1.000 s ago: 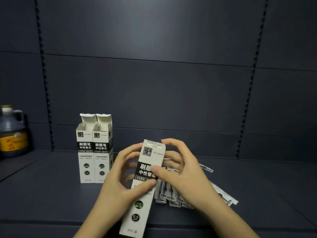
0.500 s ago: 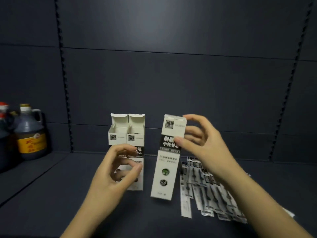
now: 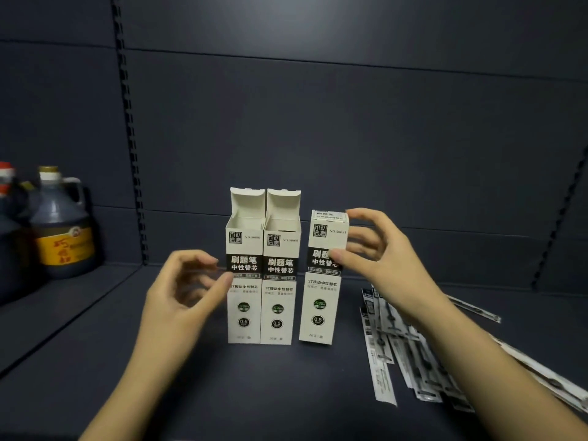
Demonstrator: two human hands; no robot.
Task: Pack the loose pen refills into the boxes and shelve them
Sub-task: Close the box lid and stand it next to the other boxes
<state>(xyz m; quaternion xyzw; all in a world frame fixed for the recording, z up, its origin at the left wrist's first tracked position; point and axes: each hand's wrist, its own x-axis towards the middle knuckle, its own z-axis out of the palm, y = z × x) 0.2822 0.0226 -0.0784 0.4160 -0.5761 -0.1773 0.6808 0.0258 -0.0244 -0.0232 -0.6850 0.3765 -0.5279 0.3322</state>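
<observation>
Shelving of dark metal is carrying everything, soy sauce jugs sitting far left. Two open-topped refill boxes are standing touching; the closed refill box, tilted in the air half a second ago, is now standing upright just beside them. Loose pen refills are lying at right. The right hand is pinching the closed box near its top; the left hand, fingers loosely curled, is holding nothing.

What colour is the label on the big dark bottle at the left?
The label is yellow-orange with red writing; the head view shows it.
</observation>
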